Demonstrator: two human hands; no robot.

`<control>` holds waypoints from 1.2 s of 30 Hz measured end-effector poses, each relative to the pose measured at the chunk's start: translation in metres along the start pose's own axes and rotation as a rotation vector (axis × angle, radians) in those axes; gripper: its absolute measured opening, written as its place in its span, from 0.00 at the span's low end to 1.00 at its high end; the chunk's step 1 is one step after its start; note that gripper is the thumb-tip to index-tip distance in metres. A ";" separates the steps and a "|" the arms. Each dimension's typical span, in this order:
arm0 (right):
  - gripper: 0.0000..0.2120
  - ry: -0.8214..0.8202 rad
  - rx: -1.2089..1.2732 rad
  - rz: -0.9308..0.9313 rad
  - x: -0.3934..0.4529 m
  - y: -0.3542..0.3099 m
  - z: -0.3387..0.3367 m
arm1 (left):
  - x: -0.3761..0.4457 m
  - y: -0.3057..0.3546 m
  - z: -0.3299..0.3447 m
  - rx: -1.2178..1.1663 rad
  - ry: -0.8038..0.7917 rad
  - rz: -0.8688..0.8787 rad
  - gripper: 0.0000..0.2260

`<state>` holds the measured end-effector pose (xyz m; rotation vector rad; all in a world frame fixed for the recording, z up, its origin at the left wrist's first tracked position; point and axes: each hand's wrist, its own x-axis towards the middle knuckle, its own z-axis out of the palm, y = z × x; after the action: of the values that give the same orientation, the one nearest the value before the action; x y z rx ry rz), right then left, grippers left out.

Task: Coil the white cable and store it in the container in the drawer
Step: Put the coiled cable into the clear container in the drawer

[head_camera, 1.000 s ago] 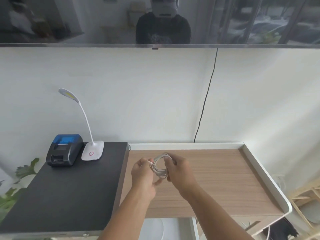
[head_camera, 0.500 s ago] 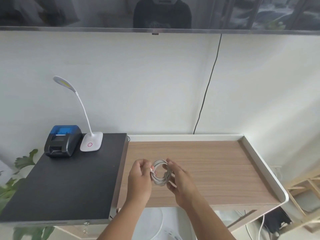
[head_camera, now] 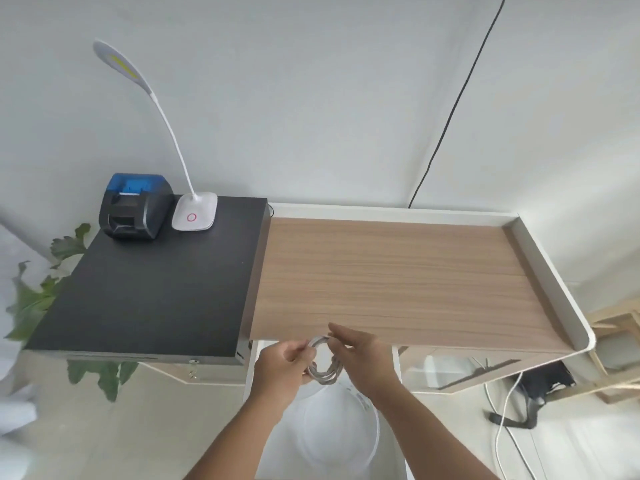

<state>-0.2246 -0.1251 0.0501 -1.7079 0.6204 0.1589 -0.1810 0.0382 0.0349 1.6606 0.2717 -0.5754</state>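
Observation:
The white cable point(head_camera: 323, 370) is wound into a small coil and hangs in the air just in front of the wooden desk's front edge. My left hand point(head_camera: 282, 365) pinches the coil's left side. On the right side my right hand point(head_camera: 363, 358) holds it with the fingers stretched toward the loops. Below the hands a white open drawer point(head_camera: 398, 427) sticks out from under the desk, and a round white container point(head_camera: 372, 441) sits in it, partly hidden by my forearms.
The wooden desk point(head_camera: 398, 278) has a raised white rim. A black cabinet top point(head_camera: 149, 289) on the left carries a black-and-blue printer point(head_camera: 133, 206) and a white lamp point(head_camera: 194, 216). A plant point(head_camera: 34, 299) stands far left. Cables and a black strap point(head_camera: 512, 417) lie on the floor right.
The view has tilted downward. Both hands with the coil have come back from over the desk top to in front of its edge, above the drawer.

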 end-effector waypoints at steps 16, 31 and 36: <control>0.14 0.007 -0.356 0.244 -0.014 0.133 0.021 | -0.003 -0.123 0.023 0.463 -0.045 -0.106 0.05; 0.11 0.014 -0.625 0.314 0.024 0.196 0.056 | 0.016 -0.187 0.063 0.842 -0.099 -0.143 0.10; 0.10 -0.016 -0.766 0.259 0.024 0.196 0.061 | 0.023 -0.184 0.069 0.947 -0.195 -0.239 0.16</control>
<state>-0.2849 -0.0957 -0.1450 -2.3438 0.8314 0.6607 -0.2661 0.0008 -0.1395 2.4690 0.0401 -1.1547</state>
